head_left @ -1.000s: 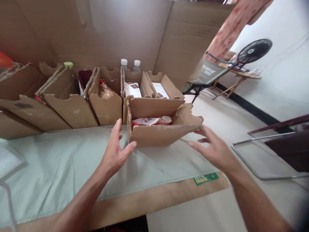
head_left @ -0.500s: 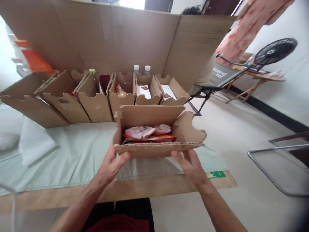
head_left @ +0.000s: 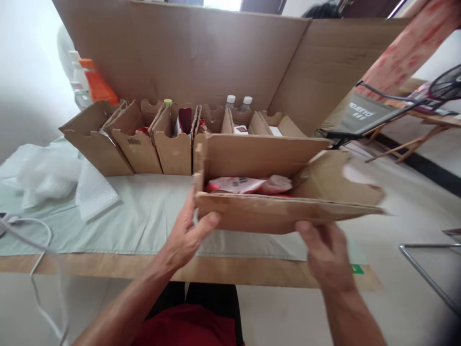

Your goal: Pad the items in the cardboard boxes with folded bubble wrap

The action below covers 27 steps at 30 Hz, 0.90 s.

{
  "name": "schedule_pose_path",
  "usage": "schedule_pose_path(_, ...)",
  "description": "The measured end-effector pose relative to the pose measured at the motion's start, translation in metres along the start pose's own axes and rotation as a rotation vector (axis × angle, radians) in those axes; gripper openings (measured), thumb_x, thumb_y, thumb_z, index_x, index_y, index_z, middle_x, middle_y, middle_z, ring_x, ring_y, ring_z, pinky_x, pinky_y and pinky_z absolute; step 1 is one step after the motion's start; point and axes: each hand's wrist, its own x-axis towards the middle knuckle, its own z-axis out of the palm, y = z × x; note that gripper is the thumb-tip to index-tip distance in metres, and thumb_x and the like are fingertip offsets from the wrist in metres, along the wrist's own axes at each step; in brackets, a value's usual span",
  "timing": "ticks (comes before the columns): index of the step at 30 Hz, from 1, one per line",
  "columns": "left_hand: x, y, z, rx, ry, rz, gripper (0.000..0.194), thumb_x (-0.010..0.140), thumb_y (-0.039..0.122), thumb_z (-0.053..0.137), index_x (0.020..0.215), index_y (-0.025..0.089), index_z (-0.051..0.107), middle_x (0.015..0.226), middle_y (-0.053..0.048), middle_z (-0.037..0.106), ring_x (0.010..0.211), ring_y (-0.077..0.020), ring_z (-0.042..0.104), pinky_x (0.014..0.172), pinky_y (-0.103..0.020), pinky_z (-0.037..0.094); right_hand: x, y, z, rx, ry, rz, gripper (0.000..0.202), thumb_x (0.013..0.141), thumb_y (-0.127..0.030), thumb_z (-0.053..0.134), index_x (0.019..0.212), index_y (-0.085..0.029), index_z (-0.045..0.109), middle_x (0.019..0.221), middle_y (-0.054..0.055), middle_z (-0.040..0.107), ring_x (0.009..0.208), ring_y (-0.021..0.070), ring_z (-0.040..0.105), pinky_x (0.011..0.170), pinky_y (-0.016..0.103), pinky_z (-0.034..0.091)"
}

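Table edge (head_left: 252, 271), open cloth (head_left: 144, 216), hands (head_left: 183, 240) holding box (head_left: 252, 213)

pass open over pale cloth (head_left: 140, 216), between bubble wrap (head_left: 95, 192) and left hand (head_left: 189, 233). held box (head_left: 259, 214) blocks front way to right part of box row (head_left: 175, 154); tall cardboard panel (head_left: 216, 57) walls off the back. box tops open upward.
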Motion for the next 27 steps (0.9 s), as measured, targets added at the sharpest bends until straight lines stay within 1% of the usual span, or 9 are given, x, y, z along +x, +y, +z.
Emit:
schedule_pose_path(2, -0.011, 0.0, -0.029, 0.076, 0.118, -0.006, 0.067, 0.09, 0.07, 0.062, 0.136, 0.02, 0.062, 0.13, -0.012, 0.073, 0.123, -0.0363, 0.067, 0.108, -0.053, 0.053, -0.005, -0.004, 0.028, 0.03, -0.148, 0.014, 0.047, 0.088, -0.062, 0.07, 0.112, -0.021, 0.073, 0.116, 0.011, 0.077, 0.113, 0.033, 0.069, 0.104, 0.051, 0.052)
schedule_pose_path(4, -0.013, 0.003, -0.053, 0.141, 0.213, 0.015, 0.067, 0.089, 0.07, 0.063, 0.133, 0.019, 0.064, 0.125, -0.011, 0.074, 0.124, -0.0357, 0.066, 0.109, -0.05, 0.053, -0.001, -0.008, 0.056, 0.093, -0.239, -0.022, 0.051, 0.091, -0.061, 0.067, 0.121, -0.02, 0.07, 0.127, 0.013, 0.074, 0.124, 0.0325, 0.065, 0.11, 0.048, 0.048)
schedule_pose_path(7, -0.007, -0.002, -0.057, 0.112, 0.216, 0.033, 0.071, 0.088, 0.07, 0.064, 0.135, 0.017, 0.062, 0.126, -0.012, 0.074, 0.125, -0.0346, 0.065, 0.11, -0.049, 0.052, 0.006, -0.003, 0.069, 0.124, -0.25, -0.052, 0.056, 0.092, -0.061, 0.066, 0.129, -0.018, 0.066, 0.136, 0.014, 0.069, 0.133, 0.0325, 0.059, 0.117, 0.049, 0.041)
schedule_pose_path(10, -0.003, -0.024, -0.032, 0.012, 0.112, -0.006, 0.071, 0.088, 0.069, 0.065, 0.136, 0.017, 0.061, 0.13, -0.013, 0.072, 0.125, -0.0348, 0.065, 0.111, -0.051, 0.05, 0.0, 0.018, 0.046, 0.05, -0.194, -0.005, 0.058, 0.091, -0.061, 0.067, 0.131, -0.018, 0.066, 0.134, 0.015, 0.07, 0.13, 0.0337, 0.061, 0.115, 0.051, 0.043)
schedule_pose_path(13, -0.006, -0.046, -0.005, -0.044, -0.032, -0.066, 0.068, 0.089, 0.066, 0.066, 0.139, 0.02, 0.061, 0.136, -0.014, 0.069, 0.131, -0.0353, 0.061, 0.116, -0.054, 0.045, -0.023, 0.042, 0.012, -0.074, -0.138, 0.07, 0.06, 0.088, -0.063, 0.068, 0.129, -0.019, 0.068, 0.127, 0.016, 0.073, 0.127, 0.0361, 0.062, 0.114, 0.054, 0.044)
schedule_pose_path(15, -0.01, -0.056, 0.004, -0.064, -0.102, -0.087, 0.066, 0.091, 0.063, 0.065, 0.141, 0.021, 0.06, 0.136, -0.013, 0.069, 0.133, -0.0347, 0.059, 0.12, -0.053, 0.042, -0.04, 0.055, -0.006, -0.162, -0.149, 0.134, 0.063, 0.084, -0.066, 0.07, 0.126, -0.018, 0.069, 0.122, 0.017, 0.074, 0.123, 0.0377, 0.065, 0.112, 0.055, 0.046)
schedule_pose_path(19, -0.016, -0.066, 0.0, -0.022, -0.109, -0.128, 0.058, 0.094, 0.059, 0.063, 0.139, 0.022, 0.062, 0.134, -0.011, 0.07, 0.134, -0.0336, 0.059, 0.117, -0.05, 0.045, -0.056, 0.079, -0.032, -0.249, -0.18, 0.221, 0.065, 0.072, -0.069, 0.078, 0.114, -0.02, 0.074, 0.109, 0.016, 0.077, 0.111, 0.0386, 0.07, 0.101, 0.053, 0.056)
schedule_pose_path(24, -0.036, -0.075, -0.007, 0.072, -0.069, -0.265, 0.059, 0.095, 0.057, 0.063, 0.142, 0.022, 0.06, 0.142, -0.011, 0.066, 0.139, -0.0344, 0.056, 0.117, -0.048, 0.046, -0.03, 0.096, -0.05, -0.215, -0.483, 0.268, 0.041, 0.066, -0.065, 0.082, 0.076, -0.025, 0.078, 0.072, 0.006, 0.077, 0.088, 0.0327, 0.075, 0.082, 0.04, 0.064)
schedule_pose_path(27, -0.05, -0.077, -0.002, 0.112, -0.008, -0.342, 0.064, 0.093, 0.058, 0.065, 0.147, 0.024, 0.056, 0.147, -0.01, 0.063, 0.147, -0.0353, 0.047, 0.124, -0.049, 0.037, -0.015, 0.096, -0.049, -0.278, -0.531, 0.234, 0.037, 0.063, -0.064, 0.083, 0.066, -0.028, 0.076, 0.067, 0.001, 0.075, 0.083, 0.0306, 0.075, 0.079, 0.038, 0.065)
